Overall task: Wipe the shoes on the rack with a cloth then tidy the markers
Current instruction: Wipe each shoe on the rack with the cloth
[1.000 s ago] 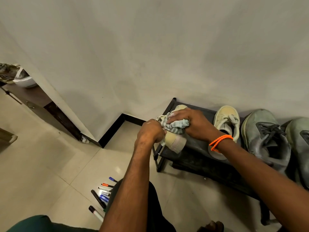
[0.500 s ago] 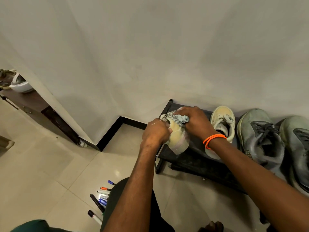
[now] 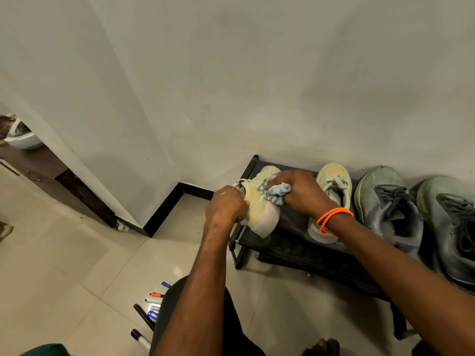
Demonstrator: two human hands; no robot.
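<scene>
Low at lower left, markers (image 3: 151, 308) lie on the floor, labels unreadable. Centre frame, the left hand (image 3: 226, 209) grips a yellow shoe (image 3: 259, 211) over the rack (image 3: 295, 242); the right hand (image 3: 300, 194) clutches a cloth (image 3: 276, 191) against it. Three more shoes sit right.

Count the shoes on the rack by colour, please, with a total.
Yellow shoes: 2, one held, one on the rack
Grey shoes: 2, and
Total: 4
</scene>
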